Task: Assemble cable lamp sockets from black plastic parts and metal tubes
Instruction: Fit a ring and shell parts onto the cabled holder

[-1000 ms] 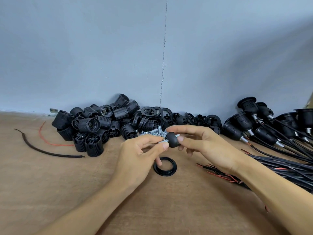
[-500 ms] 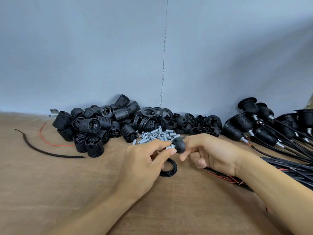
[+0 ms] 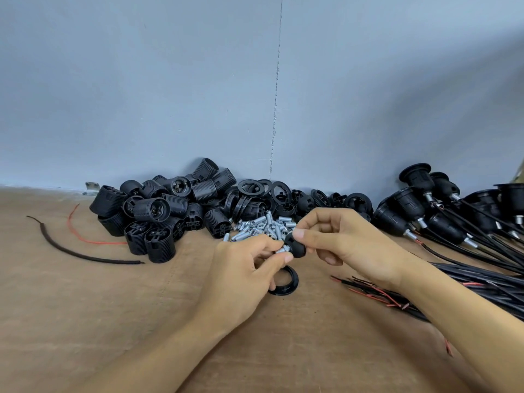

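Pinching, head view: small rounded black cap (image 3: 297, 249), short silver tube (image 3: 280, 250) at its left end, held above the bench (image 3: 113, 307), between the tube pile (image 3: 262, 226) and a loose ring (image 3: 290, 283) | right hand (image 3: 350, 245) pinches cap at fingertips, wrist low | left hand (image 3: 241, 276) pinches tube, other fingers curled.

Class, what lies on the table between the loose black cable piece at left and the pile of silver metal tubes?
Head view: a heap of ribbed black plastic socket bodies.
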The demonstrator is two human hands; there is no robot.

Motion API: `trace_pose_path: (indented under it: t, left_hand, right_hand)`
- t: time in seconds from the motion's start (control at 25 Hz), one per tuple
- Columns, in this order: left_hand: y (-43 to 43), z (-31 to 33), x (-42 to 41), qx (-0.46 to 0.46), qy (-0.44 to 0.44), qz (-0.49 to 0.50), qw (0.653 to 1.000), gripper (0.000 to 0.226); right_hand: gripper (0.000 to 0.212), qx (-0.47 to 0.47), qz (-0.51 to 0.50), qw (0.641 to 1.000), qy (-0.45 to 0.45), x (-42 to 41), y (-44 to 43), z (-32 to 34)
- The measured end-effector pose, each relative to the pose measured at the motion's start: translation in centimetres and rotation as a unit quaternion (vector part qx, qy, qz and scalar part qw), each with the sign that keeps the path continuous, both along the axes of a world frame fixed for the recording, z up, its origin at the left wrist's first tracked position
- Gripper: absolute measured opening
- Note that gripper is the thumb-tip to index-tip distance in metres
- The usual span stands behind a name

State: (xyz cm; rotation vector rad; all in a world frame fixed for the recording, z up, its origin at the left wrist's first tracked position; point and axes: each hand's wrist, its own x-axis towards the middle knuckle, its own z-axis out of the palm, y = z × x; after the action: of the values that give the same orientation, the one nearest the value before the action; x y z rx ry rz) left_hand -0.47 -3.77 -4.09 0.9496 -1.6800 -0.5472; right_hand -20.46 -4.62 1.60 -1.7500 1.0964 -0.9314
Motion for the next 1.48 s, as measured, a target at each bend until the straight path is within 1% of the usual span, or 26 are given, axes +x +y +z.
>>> trace_pose_path:
  t: [0.04, 0.16, 0.28, 0.36, 0.4, 0.48, 0.56, 0.6, 0.72, 0.76, 0.84, 0.92, 1.0, 1.08, 1.16, 1.24, 1.36, 1.48]
  left_hand:
    - [0.2, 0.0, 0.0, -0.005, -0.003, -0.011, 1.000, 0.002]
    - [0.7, 0.1, -0.1, -0.043, -0.011, -0.019, 0.999, 0.007]
    - [0.9, 0.3, -0.3, -0.063, 0.000, 0.005, 0.998, 0.010]
    - [1.0, 0.5, -0.4, -0.054, 0.023, 0.017, 0.998, 0.013]
    - [1.0, 0.6, -0.4, -0.052, 0.030, 0.021, 0.998, 0.014]
    - [1.1, 0.9, -0.3, -0.038, 0.047, 0.023, 0.998, 0.015]
    - [1.0, 1.1, -0.2, -0.008, 0.073, 0.019, 0.997, 0.016]
    - [1.0, 1.2, -0.2, 0.008, 0.083, 0.020, 0.996, 0.017]
    - [0.5, 1.2, 0.0, 0.048, 0.105, 0.039, 0.993, 0.018]
    - [0.4, 1.1, 0.1, 0.056, 0.108, 0.044, 0.992, 0.018]
    - [0.1, 1.0, 0.3, 0.068, 0.110, 0.036, 0.991, 0.017]
    - [0.2, 1.1, 0.1, 0.076, 0.106, 0.021, 0.991, 0.016]
    - [0.5, 1.1, -0.1, 0.068, 0.087, 0.014, 0.994, 0.016]
    - [1.1, 1.0, -0.4, 0.048, 0.059, 0.001, 0.997, 0.014]
    - [1.8, 1.0, -0.7, 0.030, 0.051, -0.015, 0.998, 0.014]
    - [2.2, 1.1, -1.1, 0.029, 0.076, -0.024, 0.996, 0.014]
    - [1.8, 1.5, -1.2, 0.060, 0.118, -0.017, 0.991, 0.017]
    - [1.2, 1.7, -0.8, 0.085, 0.136, -0.013, 0.987, 0.019]
  right_hand:
    - [0.027, -0.006, -0.008, 1.000, -0.009, 0.0, 0.0, -0.1]
    - [0.030, 0.008, -0.036, 0.999, -0.027, 0.4, 0.0, -0.5]
    - [0.033, 0.007, -0.058, 0.998, 0.032, 0.3, -0.2, -0.7]
    - [0.033, 0.029, -0.043, 0.998, 0.041, 0.0, -0.3, -0.7]
    - [0.028, 0.041, -0.027, 0.998, 0.035, -0.1, -0.3, -0.7]
    - [0.016, 0.067, -0.002, 0.998, 0.000, -0.2, -0.2, -0.7]
    - [0.017, 0.082, 0.016, 0.996, -0.032, -0.2, -0.1, -0.7]
    - [0.018, 0.078, 0.019, 0.996, -0.023, -0.1, -0.1, -0.7]
    - [0.016, 0.060, 0.027, 0.996, 0.060, 0.3, 0.1, -0.8]
    - [0.014, 0.065, 0.028, 0.996, 0.063, 0.4, 0.1, -0.8]
    - [0.012, 0.070, 0.024, 0.997, 0.039, 0.3, 0.1, -0.8]
    - [0.015, 0.056, 0.013, 0.998, 0.028, 0.1, 0.0, -0.7]
    - [0.024, 0.046, 0.006, 0.999, 0.004, -0.1, 0.0, -0.7]
    - [0.034, 0.055, -0.006, 0.998, -0.028, 0.0, -0.1, -0.8]
    - [0.039, 0.071, -0.013, 0.997, -0.037, 0.4, 0.0, -0.9]
    - [0.041, 0.083, -0.016, 0.996, -0.035, 1.1, 0.2, -1.2]
    - [0.040, 0.092, -0.025, 0.994, -0.046, 1.5, 0.1, -1.4]
    - [0.032, 0.100, -0.019, 0.993, -0.056, 1.1, 0.1, -1.2]
